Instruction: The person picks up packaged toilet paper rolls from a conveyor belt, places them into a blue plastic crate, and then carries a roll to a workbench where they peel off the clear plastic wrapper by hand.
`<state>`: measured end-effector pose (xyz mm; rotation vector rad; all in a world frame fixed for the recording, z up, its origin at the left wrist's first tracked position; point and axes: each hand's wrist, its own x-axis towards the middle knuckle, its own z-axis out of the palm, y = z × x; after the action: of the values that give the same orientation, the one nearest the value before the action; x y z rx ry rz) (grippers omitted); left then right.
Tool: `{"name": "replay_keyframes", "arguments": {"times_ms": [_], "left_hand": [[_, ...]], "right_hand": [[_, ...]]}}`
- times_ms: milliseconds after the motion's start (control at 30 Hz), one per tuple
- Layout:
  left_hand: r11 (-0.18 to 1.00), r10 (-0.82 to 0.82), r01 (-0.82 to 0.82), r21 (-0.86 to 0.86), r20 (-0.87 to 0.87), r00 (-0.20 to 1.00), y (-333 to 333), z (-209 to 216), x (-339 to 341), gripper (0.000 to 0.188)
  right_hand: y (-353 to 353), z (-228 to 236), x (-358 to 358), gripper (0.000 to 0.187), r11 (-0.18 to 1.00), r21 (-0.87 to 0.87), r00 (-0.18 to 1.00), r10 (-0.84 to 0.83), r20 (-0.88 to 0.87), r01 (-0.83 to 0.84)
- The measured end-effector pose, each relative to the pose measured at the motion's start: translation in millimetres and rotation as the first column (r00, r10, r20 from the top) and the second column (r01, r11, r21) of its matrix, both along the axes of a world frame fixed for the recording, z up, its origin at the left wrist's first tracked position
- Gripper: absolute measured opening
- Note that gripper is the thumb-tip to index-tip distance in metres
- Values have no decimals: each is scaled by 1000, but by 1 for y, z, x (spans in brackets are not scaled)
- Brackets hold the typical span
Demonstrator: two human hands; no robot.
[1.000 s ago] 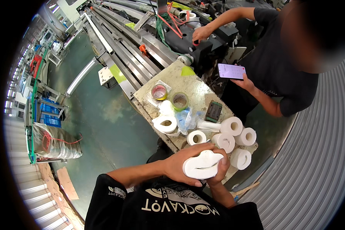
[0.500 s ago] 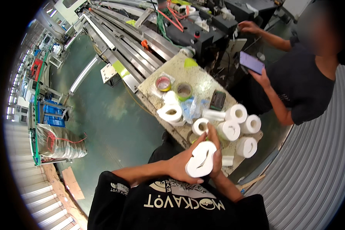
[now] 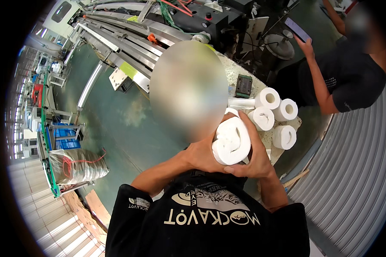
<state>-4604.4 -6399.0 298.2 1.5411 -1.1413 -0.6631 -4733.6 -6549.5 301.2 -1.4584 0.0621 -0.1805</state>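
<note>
A white paper roll [image 3: 232, 143], its centre squashed into a curved slit, is held in front of my chest. My left hand [image 3: 203, 155] wraps its left side and my right hand [image 3: 258, 156] grips the right side, thumb along the lower edge. Just beyond my right hand, several more paper rolls [image 3: 261, 118] stand on the speckled table [image 3: 232, 68]; some have round cores and some have pressed-in ones. Part of another white roll shows behind the held one. A blurred oval hides the table's left part.
A small dark device [image 3: 243, 86] lies on the table. At right, a co-worker in a dark shirt [image 3: 351, 77] holds a phone [image 3: 299, 30]. Metal machine rails [image 3: 128, 47] run off far left. A wrapped bale [image 3: 79, 166] is at left, and a corrugated shutter [image 3: 347, 171] at right.
Both hands have raised the roll slightly, and my right hand has shifted round to its right side. The view has shifted. The co-worker's phone appears farther up and right.
</note>
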Motion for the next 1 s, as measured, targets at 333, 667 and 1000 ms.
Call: {"name": "replay_keyframes", "arguments": {"times_ms": [333,667,1000], "left_hand": [[991,85,-68,-116,155,984,1,4,5,96],[986,-105,131,101,-227,968,-7,0,10,130],[956,-16,180,-233,569,822,-28,8,15,111]], "right_hand": [[-2,0,7,92,991,13,989,-133,72,132],[-22,-2,15,104,994,-6,991,-111,73,112],[-33,7,11,66,980,194,999,-27,-28,32]]}}
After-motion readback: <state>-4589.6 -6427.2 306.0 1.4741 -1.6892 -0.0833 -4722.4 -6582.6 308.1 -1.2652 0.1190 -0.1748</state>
